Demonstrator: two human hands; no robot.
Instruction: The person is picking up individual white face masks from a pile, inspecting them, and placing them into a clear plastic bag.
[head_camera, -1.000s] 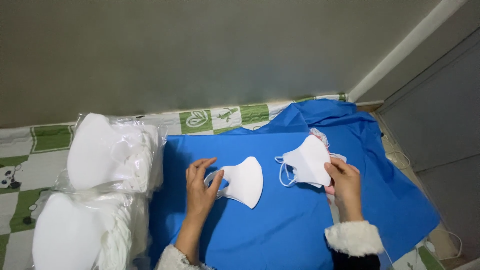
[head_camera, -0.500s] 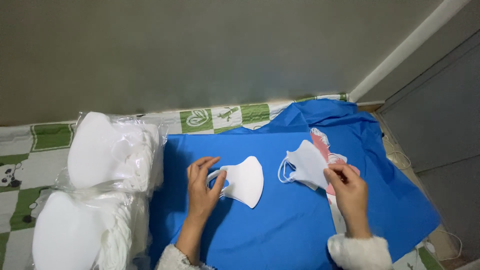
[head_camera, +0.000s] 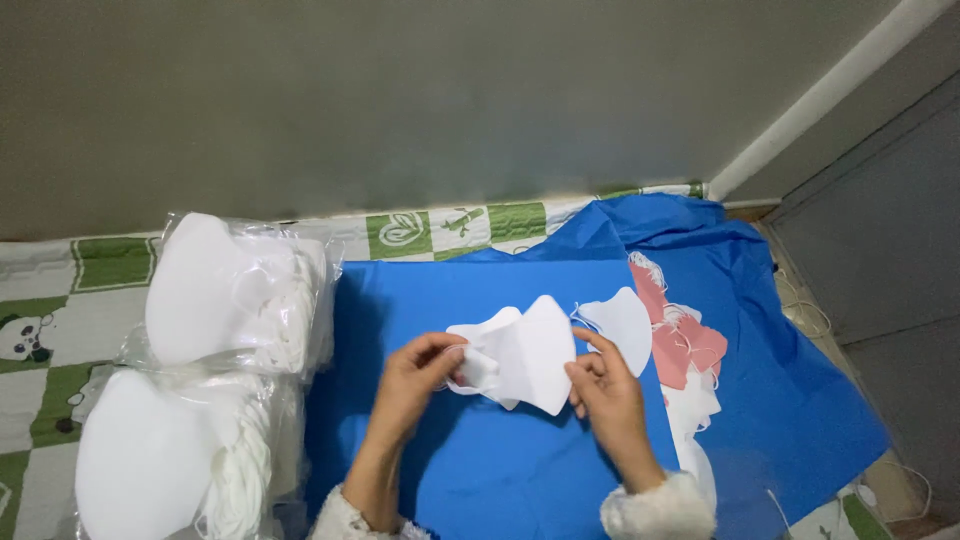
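Observation:
A white folded face mask (head_camera: 528, 358) is lifted a little above the blue sheet (head_camera: 470, 470), held between both hands. My left hand (head_camera: 412, 380) pinches its left end by the ear loop. My right hand (head_camera: 605, 392) grips its right lower edge. Behind my right hand lies another white mask (head_camera: 622, 324) flat on the sheet. A loose pile of pink and white masks (head_camera: 682, 345) lies just right of it.
Two clear plastic bags stuffed with white masks (head_camera: 228, 292) (head_camera: 160, 462) stand at the left on a green and white patterned mat (head_camera: 60, 330). A grey wall (head_camera: 400, 100) runs along the back. Crumpled blue cloth (head_camera: 790, 380) spreads right toward a dark floor.
My right hand has moved left from the pile and joined my left hand on the middle mask. That mask has been lifted off the sheet. The mask my right hand held now lies down.

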